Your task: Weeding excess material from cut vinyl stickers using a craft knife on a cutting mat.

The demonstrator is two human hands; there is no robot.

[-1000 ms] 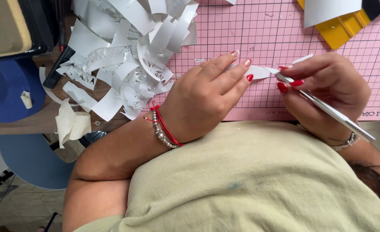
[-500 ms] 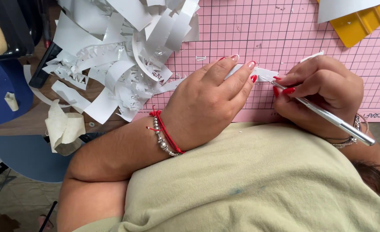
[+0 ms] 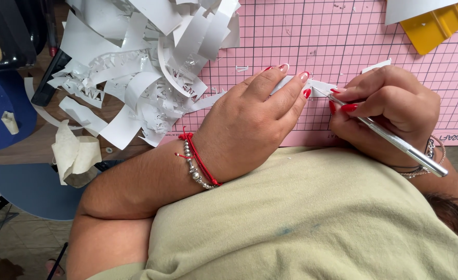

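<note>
My left hand (image 3: 255,122) lies flat on the pink gridded cutting mat (image 3: 343,46), its fingertips pressing down a small white paper piece (image 3: 319,87). My right hand (image 3: 389,106) grips a silver craft knife (image 3: 400,145) like a pen, with the tip touching that paper piece just right of my left fingers. A red cord and a beaded bracelet circle my left wrist. The blade tip itself is mostly hidden by my fingers.
A big heap of white paper offcuts (image 3: 146,67) covers the mat's left side and the wooden desk. A yellow scraper (image 3: 436,26) lies at the top right under a white sheet (image 3: 415,8). A blue cap (image 3: 1,111) and crumpled tape (image 3: 76,153) sit at the left.
The view has shifted slightly, so hands and mat sit lower and more central. Both hands stay on the paper piece, the knife still held against it.
</note>
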